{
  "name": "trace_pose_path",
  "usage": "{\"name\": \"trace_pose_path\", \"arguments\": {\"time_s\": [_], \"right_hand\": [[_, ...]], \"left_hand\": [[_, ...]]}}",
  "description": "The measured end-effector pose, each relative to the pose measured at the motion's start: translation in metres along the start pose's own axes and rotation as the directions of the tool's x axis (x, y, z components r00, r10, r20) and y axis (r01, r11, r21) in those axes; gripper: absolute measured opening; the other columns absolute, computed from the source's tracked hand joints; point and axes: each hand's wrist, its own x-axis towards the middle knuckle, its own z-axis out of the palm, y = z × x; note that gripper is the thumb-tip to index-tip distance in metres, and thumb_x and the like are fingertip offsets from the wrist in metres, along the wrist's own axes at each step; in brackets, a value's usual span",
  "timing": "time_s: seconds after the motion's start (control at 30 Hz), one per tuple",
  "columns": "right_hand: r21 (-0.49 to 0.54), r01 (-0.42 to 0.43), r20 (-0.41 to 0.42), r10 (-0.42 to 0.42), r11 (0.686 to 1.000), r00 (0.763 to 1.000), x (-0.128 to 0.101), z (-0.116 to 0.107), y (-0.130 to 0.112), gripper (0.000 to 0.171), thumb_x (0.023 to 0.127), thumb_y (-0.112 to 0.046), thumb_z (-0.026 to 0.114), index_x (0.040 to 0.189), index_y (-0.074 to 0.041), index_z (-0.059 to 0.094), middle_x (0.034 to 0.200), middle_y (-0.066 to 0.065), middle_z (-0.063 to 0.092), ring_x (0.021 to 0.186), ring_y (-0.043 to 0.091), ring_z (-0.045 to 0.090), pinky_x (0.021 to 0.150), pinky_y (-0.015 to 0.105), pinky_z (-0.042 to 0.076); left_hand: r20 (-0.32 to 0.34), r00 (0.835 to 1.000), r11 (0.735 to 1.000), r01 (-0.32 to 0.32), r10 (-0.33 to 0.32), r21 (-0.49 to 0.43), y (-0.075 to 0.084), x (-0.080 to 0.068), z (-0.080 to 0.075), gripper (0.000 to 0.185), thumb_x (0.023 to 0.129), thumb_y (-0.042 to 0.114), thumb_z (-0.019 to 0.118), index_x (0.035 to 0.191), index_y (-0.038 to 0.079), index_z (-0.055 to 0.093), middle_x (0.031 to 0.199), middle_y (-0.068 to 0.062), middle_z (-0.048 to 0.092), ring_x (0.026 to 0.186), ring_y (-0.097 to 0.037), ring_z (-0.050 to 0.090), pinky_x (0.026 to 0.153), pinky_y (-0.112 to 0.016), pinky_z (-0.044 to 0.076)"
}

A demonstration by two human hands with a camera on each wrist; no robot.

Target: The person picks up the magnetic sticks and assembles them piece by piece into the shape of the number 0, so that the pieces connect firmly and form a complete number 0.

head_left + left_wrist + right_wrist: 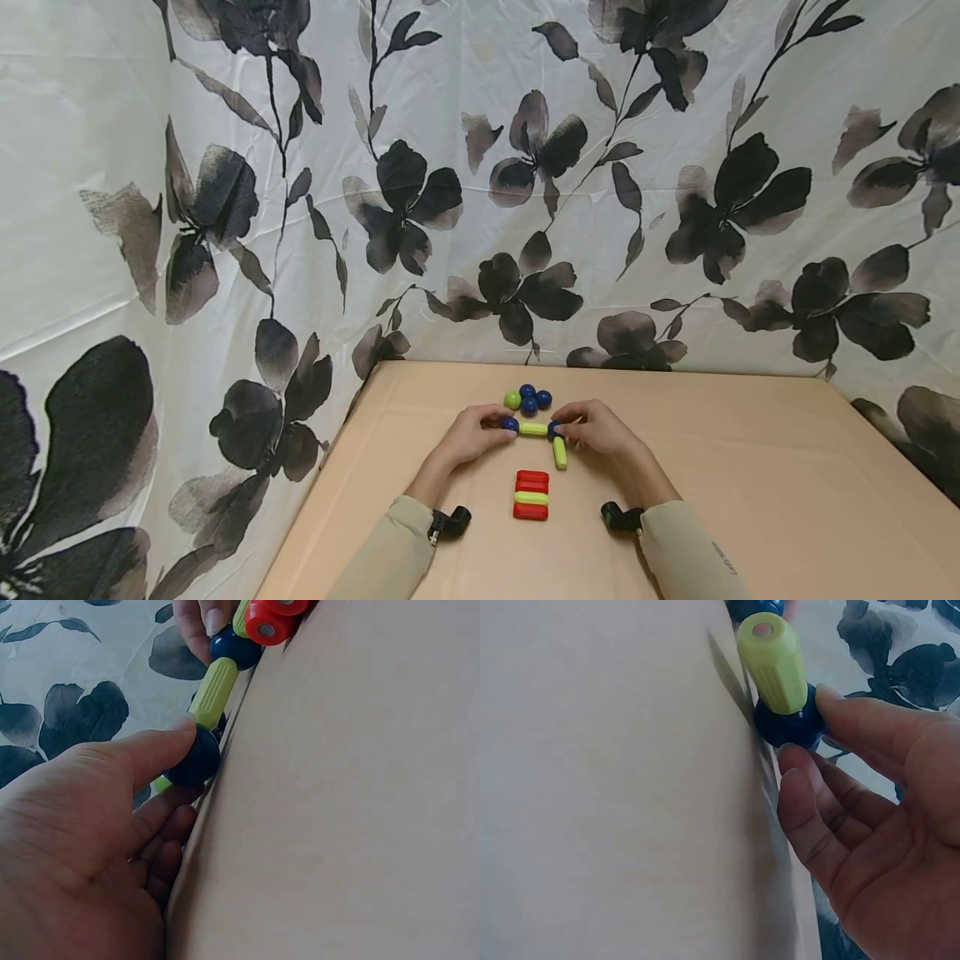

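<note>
My left hand pinches a dark blue ball at the left end of a yellow-green rod lying crosswise on the tan table. In the left wrist view its thumb lies on that ball. My right hand grips a second blue ball at the rod's right end. From this ball another yellow-green rod runs toward me. The right wrist view shows this rod end-on, the ball and the thumb against it.
Behind the hands lies a cluster of three blue balls and one green ball. A small stack of red and yellow-green rods sits between my forearms. A flowered cloth walls in the table at the back and left.
</note>
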Motion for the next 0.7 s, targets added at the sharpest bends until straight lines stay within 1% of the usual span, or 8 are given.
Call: {"name": "trace_pose_path", "arguments": {"time_s": [0.23,0.3,0.43,0.57,0.63,0.7], "right_hand": [[0.043,0.017,-0.017,-0.016,0.999,1.0,-0.0015,0.0016,0.0035,0.023,0.1,-0.011,0.069,0.12,-0.001,0.074,0.101,0.012,0.069,0.073,0.022,0.06,0.06,0.028,0.052],[0.042,0.021,-0.022,-0.02,0.999,1.0,-0.0013,0.002,0.0049,0.022,0.101,-0.01,0.067,0.12,-0.001,0.073,0.098,0.013,0.069,0.072,0.022,0.06,0.06,0.028,0.052],[0.034,0.02,-0.027,-0.019,0.999,0.999,-0.0007,0.0029,0.007,0.024,0.102,-0.011,0.066,0.123,-0.001,0.073,0.091,0.013,0.069,0.072,0.02,0.058,0.06,0.027,0.051],[0.031,0.024,-0.023,-0.023,0.999,0.999,-0.0002,0.0032,0.0083,0.027,0.103,-0.011,0.065,0.126,0.001,0.071,0.087,0.012,0.068,0.071,0.019,0.057,0.061,0.026,0.051],[0.036,0.028,-0.022,-0.027,0.999,0.999,0.0,0.0031,0.0086,0.027,0.103,-0.01,0.064,0.126,0.003,0.071,0.086,0.013,0.067,0.07,0.019,0.057,0.06,0.026,0.05],[0.038,0.034,-0.022,-0.033,0.999,0.999,0.0004,0.0031,0.0091,0.027,0.103,-0.01,0.063,0.126,0.004,0.07,0.083,0.013,0.066,0.069,0.018,0.056,0.06,0.025,0.05]], "left_hand": [[-0.025,1.0,1.0,0.018,-0.019,-0.021,-0.0005,0.0008,-0.0043,0.046,0.091,0.032,0.083,0.13,0.01,0.071,0.109,-0.001,0.072,0.096,-0.014,0.062,0.086,-0.029,0.052],[-0.031,0.999,0.999,0.016,-0.017,-0.033,-0.0005,0.0009,-0.0058,0.046,0.092,0.031,0.082,0.13,0.009,0.07,0.109,-0.003,0.072,0.096,-0.015,0.062,0.085,-0.029,0.052],[-0.023,1.0,0.999,0.018,-0.019,-0.044,-0.0009,0.0007,-0.0071,0.042,0.094,0.03,0.08,0.128,0.008,0.071,0.109,-0.004,0.073,0.095,-0.016,0.062,0.084,-0.028,0.051],[-0.018,1.0,0.999,0.014,-0.015,-0.048,-0.0018,0.0002,-0.0073,0.039,0.095,0.03,0.079,0.127,0.008,0.073,0.11,-0.004,0.074,0.096,-0.015,0.063,0.084,-0.028,0.052],[-0.03,0.999,0.999,0.011,-0.012,-0.049,-0.0024,0.0004,-0.0074,0.039,0.095,0.03,0.079,0.126,0.008,0.073,0.111,-0.003,0.074,0.097,-0.015,0.064,0.085,-0.028,0.052],[-0.056,0.998,0.999,0.001,-0.004,-0.043,-0.0025,0.0009,-0.0076,0.039,0.094,0.031,0.079,0.125,0.008,0.073,0.11,-0.002,0.073,0.096,-0.015,0.063,0.084,-0.027,0.052]]}}
